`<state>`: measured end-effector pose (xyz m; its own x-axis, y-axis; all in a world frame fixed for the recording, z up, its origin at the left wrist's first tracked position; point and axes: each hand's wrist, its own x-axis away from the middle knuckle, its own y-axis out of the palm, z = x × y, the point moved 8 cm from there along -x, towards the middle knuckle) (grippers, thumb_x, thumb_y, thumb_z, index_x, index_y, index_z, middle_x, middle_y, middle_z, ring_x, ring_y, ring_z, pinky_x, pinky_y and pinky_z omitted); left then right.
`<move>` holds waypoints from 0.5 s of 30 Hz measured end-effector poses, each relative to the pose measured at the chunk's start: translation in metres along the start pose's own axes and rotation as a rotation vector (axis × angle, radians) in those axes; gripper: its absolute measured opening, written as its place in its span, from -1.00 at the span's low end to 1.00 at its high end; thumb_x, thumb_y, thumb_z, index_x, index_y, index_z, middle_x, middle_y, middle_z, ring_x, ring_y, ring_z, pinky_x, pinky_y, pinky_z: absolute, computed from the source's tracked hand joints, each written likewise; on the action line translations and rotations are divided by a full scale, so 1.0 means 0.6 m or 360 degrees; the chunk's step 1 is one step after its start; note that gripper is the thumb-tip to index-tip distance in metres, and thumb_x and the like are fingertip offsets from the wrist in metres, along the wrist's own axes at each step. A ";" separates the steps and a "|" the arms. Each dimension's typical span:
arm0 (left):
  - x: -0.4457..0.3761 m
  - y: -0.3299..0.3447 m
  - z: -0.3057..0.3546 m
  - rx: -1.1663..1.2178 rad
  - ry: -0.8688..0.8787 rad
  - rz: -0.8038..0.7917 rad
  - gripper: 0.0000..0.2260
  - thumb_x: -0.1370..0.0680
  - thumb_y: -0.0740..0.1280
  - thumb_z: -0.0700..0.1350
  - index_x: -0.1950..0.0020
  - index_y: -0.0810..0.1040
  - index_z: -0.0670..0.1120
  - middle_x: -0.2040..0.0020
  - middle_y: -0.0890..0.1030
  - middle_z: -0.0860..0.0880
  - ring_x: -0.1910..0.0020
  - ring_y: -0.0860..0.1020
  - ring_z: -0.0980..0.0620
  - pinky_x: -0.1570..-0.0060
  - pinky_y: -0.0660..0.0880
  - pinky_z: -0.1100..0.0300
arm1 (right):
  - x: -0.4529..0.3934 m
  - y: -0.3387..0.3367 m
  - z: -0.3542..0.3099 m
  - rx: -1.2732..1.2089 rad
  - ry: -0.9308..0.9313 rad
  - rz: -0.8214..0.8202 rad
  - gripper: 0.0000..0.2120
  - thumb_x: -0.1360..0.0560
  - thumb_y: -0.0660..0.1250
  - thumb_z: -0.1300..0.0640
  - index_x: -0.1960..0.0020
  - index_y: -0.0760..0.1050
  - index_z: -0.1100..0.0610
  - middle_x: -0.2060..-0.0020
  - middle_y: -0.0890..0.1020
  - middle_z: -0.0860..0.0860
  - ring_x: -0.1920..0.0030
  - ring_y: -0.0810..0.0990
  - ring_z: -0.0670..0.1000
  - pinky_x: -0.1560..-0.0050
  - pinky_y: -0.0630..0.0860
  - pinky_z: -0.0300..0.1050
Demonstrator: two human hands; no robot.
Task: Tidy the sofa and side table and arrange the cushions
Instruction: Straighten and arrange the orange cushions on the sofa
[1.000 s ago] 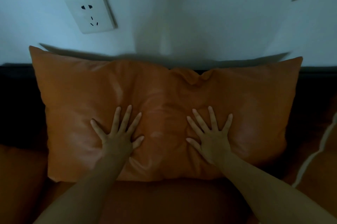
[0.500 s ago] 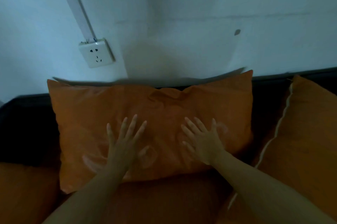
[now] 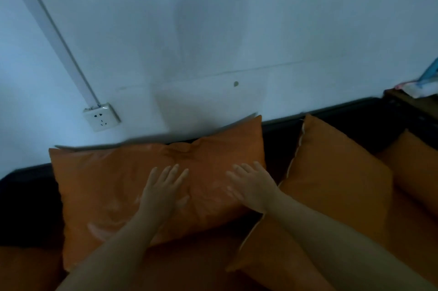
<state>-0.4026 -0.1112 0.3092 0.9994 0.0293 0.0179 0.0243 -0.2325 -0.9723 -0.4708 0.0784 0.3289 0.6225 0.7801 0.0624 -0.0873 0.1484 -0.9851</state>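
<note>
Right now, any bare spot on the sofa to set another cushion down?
Bare seat shows in front of the left cushion, between the forearms, and a dark strip left of it. The right is crowded: a second cushion sits close beside the first, a third past it. Both hands lie flat on the left cushion.

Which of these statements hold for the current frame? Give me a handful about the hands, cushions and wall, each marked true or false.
1. Both hands lie flat with straight fingers on the same orange cushion. True: left hand, right hand.
2. The left hand grips a cushion corner. False: it presses the cushion's face, open.
3. A second cushion stands to the right of the pressed one. True.
4. A plug sits in the wall socket. False: its holes are bare.
5. The pressed cushion leans back toward the wall. True.
</note>
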 end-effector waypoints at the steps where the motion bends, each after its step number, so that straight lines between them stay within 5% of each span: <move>1: -0.006 -0.021 0.025 0.0005 0.0011 0.0006 -0.41 -0.44 0.11 0.26 -0.31 0.55 -0.04 -0.27 0.57 -0.15 -0.19 0.58 -0.16 -0.16 0.39 -0.24 | 0.024 -0.014 0.018 0.0007 -0.0002 0.0016 -0.45 -0.58 -0.14 -0.14 -0.39 0.39 0.05 -0.32 0.50 0.11 -0.26 0.50 0.15 -0.24 0.39 0.20; 4: -0.025 -0.085 0.114 -0.0025 0.0034 0.0098 -0.46 -0.42 0.35 0.22 -0.31 0.55 -0.03 -0.29 0.55 -0.15 -0.20 0.57 -0.16 -0.14 0.36 -0.27 | 0.103 -0.030 0.077 0.0039 -0.0015 0.0037 -0.48 -0.61 -0.13 -0.13 -0.42 0.34 0.06 -0.35 0.45 0.11 -0.31 0.45 0.14 -0.31 0.34 0.20; 9: -0.056 -0.164 0.281 -0.0020 0.0123 0.0118 -0.45 -0.47 0.34 0.17 -0.42 0.43 0.01 -0.39 0.47 -0.11 -0.31 0.49 -0.13 -0.26 0.32 -0.21 | 0.229 -0.020 0.186 0.0140 0.0022 0.0067 -0.60 -0.58 0.07 -0.12 -0.26 0.48 0.07 -0.12 0.60 0.07 -0.04 0.59 0.10 -0.05 0.48 0.11; 11: -0.068 -0.190 0.343 -0.0029 0.0164 0.0147 -0.49 -0.53 0.18 0.13 -0.47 0.35 0.02 -0.45 0.39 -0.09 -0.38 0.41 -0.10 -0.34 0.25 -0.18 | 0.270 -0.016 0.232 0.0159 0.0089 0.0054 -0.64 -0.51 0.25 -0.11 -0.20 0.54 0.07 -0.04 0.64 0.08 0.04 0.64 0.09 0.04 0.53 0.11; 13: -0.085 -0.209 0.398 0.0005 0.0226 0.0125 -0.44 -0.52 0.01 0.18 -0.45 0.38 0.00 -0.44 0.40 -0.10 -0.38 0.41 -0.11 -0.35 0.25 -0.17 | 0.306 -0.009 0.273 0.0148 0.0149 -0.0028 -0.60 -0.53 0.20 -0.09 -0.29 0.48 0.08 -0.13 0.60 0.10 -0.06 0.61 0.13 -0.07 0.50 0.19; 15: -0.110 -0.220 0.444 -0.0069 0.0329 0.0123 -0.43 -0.55 0.05 0.25 -0.49 0.31 0.01 -0.48 0.33 -0.09 -0.42 0.35 -0.10 -0.39 0.19 -0.15 | 0.336 0.004 0.312 0.0111 0.0221 -0.0152 -0.53 -0.62 0.01 -0.08 -0.47 0.24 0.07 -0.38 0.40 0.12 -0.31 0.43 0.18 -0.29 0.30 0.28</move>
<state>-0.4782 0.1767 0.3744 0.9820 -0.1887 -0.0044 -0.0558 -0.2678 -0.9618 -0.4912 0.3500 0.3692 0.7315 0.6698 0.1278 -0.0733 0.2636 -0.9618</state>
